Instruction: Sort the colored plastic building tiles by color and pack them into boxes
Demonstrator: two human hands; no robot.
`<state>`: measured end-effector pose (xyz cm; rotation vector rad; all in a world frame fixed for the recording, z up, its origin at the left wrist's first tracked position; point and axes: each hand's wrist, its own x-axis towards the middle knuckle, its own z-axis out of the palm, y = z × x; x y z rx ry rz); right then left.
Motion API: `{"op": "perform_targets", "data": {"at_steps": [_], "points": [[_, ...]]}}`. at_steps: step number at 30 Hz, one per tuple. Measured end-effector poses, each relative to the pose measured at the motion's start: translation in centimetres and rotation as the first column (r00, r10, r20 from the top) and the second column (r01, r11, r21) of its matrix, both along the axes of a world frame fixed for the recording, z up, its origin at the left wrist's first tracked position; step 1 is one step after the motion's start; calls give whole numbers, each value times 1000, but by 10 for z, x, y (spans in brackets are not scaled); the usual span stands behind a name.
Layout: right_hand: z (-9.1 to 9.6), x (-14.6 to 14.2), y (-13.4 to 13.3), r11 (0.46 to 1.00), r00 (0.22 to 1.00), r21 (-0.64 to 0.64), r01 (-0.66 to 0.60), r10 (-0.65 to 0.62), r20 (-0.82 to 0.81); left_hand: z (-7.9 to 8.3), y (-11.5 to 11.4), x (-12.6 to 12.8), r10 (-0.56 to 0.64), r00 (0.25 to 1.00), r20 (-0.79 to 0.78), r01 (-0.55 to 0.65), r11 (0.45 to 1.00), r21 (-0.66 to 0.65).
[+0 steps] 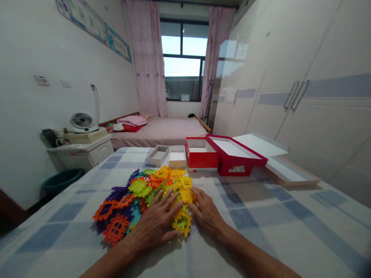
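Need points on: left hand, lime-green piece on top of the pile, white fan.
Left hand (156, 218): head view, back of hand.
Lime-green piece (139, 187): head view, flat face.
White fan (82, 120): head view, round grille.

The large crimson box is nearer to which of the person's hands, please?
Right: the right hand is in front and left of the crimson box; the left hand is farther left, on the colourful pieces.

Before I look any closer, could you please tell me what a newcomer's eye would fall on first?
Most likely the heap of multicoloured plastic pieces on the blue-and-white cloth, with the left hand spread over it and the right hand at its right edge. Next might come the open red box and the crimson box beside it, beyond the heap and to its right.
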<state>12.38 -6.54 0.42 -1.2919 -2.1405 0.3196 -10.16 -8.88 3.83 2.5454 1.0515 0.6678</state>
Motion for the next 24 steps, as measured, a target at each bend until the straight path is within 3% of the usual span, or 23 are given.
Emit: {"op": "perform_targets", "data": {"at_steps": [3,5,7,10,12,14,18,24], "points": [[2,0,0,1000,1000,-2,16,-16,11,19,10,-1,73,997,3,-73,994,75],[4,0,-1,1000,1000,-8,16,-16,17,34,19,-20,248,969,19,-248,961,118],[6,0,-1,1000,1000,-16,13,-13,12,42,29,-55,444,892,80,-451,880,147],[8,0,-1,1000,1000,-16,-12,12,-2,35,39,-118,644,758,101,-652,752,102],[8,0,-1,999,999,-16,-49,49,6,22,37,-151,746,661,86,-747,665,-23],[8,0,0,997,997,-22,-77,78,21,8,29,-166,795,600,92,-776,606,-178],[5,0,1,995,994,-31,-95,97,42,-4,14,-150,822,539,186,-736,567,-369],[4,1,1,992,988,-38,-119,122,91,7,15,-112,826,505,250,-754,563,-340]]}}
